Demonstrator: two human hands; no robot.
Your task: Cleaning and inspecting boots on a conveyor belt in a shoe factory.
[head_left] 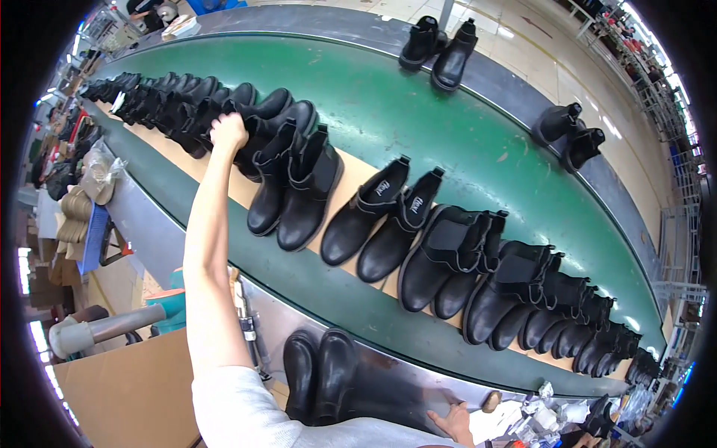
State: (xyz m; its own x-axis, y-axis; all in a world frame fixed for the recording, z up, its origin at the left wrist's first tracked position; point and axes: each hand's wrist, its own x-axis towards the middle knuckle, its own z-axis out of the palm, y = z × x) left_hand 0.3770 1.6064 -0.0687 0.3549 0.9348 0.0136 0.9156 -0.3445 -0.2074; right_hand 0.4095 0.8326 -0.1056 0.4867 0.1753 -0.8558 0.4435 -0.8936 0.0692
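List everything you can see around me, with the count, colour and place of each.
Long flat conveyor belt: one, green, across the middle
Flat tan sheets: count unclear, tan, under the boots on the belt
Leather ankle boots: many, overlapping, black, along the belt
Far-ledge leather boots: four, black, two pairs beyond the belt
Near-ledge leather boots: two, black, bottom centre
Plastic basket: one, blue, far left
Large cardboard box: one, brown, lower left
Thick rounded pipe: one, grey, above the box
Crumpled clear plastic: count unclear, transparent, lower right
Left hand: one, bare, at the boots, grip unclear
Right hand: one, bare, on the near ledge
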